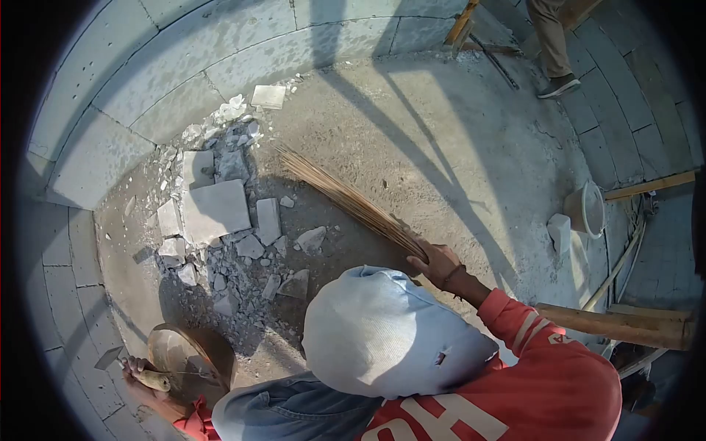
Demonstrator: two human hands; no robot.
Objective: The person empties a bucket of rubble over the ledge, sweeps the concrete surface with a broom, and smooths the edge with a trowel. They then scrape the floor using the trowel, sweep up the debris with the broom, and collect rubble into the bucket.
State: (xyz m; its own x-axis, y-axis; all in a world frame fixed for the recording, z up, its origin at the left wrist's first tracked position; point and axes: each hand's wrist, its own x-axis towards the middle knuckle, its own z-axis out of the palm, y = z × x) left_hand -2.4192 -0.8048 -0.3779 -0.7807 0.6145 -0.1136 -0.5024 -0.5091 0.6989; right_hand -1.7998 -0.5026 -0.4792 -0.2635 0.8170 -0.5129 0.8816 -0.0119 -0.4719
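Note:
My right hand [440,264] is closed around the bound end of a stick broom [346,197]. The broom's thin bristles slant up and left over the concrete floor, with their tips beside the rubble. At the lower left, my left hand [141,378] grips a trowel [109,358] with a small metal blade and a wooden handle; some of its fingers are hidden. A round, dusty basin [173,330] stands tilted right beside that hand. Broken white block pieces [217,209] and crumbs lie heaped between the basin and the wall.
A pale cap [382,331] covers the bottom middle. Grey block walls [243,48] curve around the floor [412,147]. A white bucket [590,209] lies tilted at right, near a wooden beam [618,325]. At upper right, another person's leg and shoe [559,86] show.

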